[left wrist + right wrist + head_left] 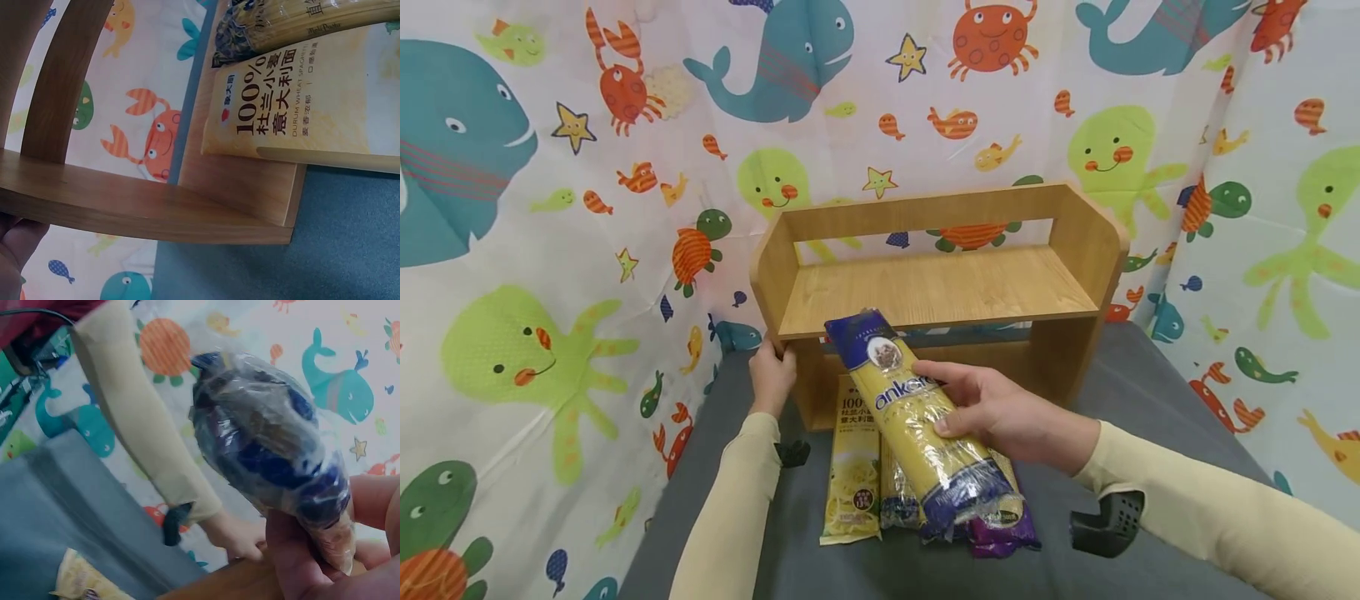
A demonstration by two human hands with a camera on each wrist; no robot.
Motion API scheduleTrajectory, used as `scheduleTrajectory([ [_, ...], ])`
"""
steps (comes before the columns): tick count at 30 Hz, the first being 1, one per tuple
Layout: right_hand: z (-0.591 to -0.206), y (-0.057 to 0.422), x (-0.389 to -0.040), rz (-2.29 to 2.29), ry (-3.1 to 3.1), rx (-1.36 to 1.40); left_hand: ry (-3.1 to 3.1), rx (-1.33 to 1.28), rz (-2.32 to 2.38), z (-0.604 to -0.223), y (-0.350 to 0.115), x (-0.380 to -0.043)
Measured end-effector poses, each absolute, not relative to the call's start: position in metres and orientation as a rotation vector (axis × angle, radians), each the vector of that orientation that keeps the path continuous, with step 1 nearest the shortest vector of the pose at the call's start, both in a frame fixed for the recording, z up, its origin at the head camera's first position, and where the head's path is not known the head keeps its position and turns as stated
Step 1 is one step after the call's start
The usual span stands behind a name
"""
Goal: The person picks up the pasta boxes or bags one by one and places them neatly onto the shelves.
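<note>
My right hand [992,408] grips a yellow and blue plastic pack of spaghetti [910,408], thumb on top, held tilted in front of the wooden shelf [940,283]. In the right wrist view the crinkled blue end of this pack [269,444] faces the camera. My left hand [772,375] holds the left side panel of the shelf at its front edge; in the left wrist view only a few fingers [22,247] show. Below the held pack lie a pale yellow durum wheat spaghetti pack [853,467], a clear-ended noodle pack [897,492] and a purple-ended pack [1006,529], partly hidden.
The two-tier shelf stands on a grey table surface [1097,533], with the lying packs reaching into its lower tier. A curtain printed with sea animals [865,92] hangs behind and at both sides. Dark wrist mounts [1105,525] sit on the sleeves.
</note>
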State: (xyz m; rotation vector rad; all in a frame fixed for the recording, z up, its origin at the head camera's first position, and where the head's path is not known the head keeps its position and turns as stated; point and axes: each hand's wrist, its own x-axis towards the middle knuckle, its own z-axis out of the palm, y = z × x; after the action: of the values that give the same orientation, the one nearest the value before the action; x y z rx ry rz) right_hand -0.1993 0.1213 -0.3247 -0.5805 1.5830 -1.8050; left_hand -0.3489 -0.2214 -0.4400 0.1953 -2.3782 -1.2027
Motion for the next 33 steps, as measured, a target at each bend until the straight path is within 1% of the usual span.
scheduleTrajectory([
  [5,-0.315,0.095,-0.230,-1.849,1.705,-0.450,-2.377,0.204,-1.176,-0.444,-0.222,-0.349],
  [13,-0.314,0.052,-0.274,-1.918,1.829,-0.230,-2.384,0.194,-1.158,-0.446,-0.221,-0.347],
  [18,-0.313,0.032,-0.299,-1.941,1.869,-0.141,-2.373,0.197,-1.159,-0.442,-0.220,-0.348],
  [27,-0.312,0.019,-0.330,-2.005,1.995,-0.129,-2.381,0.221,-1.175,-0.441,-0.219,-0.350],
  [33,-0.317,0.017,-0.338,-2.038,2.013,-0.178,-2.374,0.223,-1.143,-0.444,-0.221,-0.353],
])
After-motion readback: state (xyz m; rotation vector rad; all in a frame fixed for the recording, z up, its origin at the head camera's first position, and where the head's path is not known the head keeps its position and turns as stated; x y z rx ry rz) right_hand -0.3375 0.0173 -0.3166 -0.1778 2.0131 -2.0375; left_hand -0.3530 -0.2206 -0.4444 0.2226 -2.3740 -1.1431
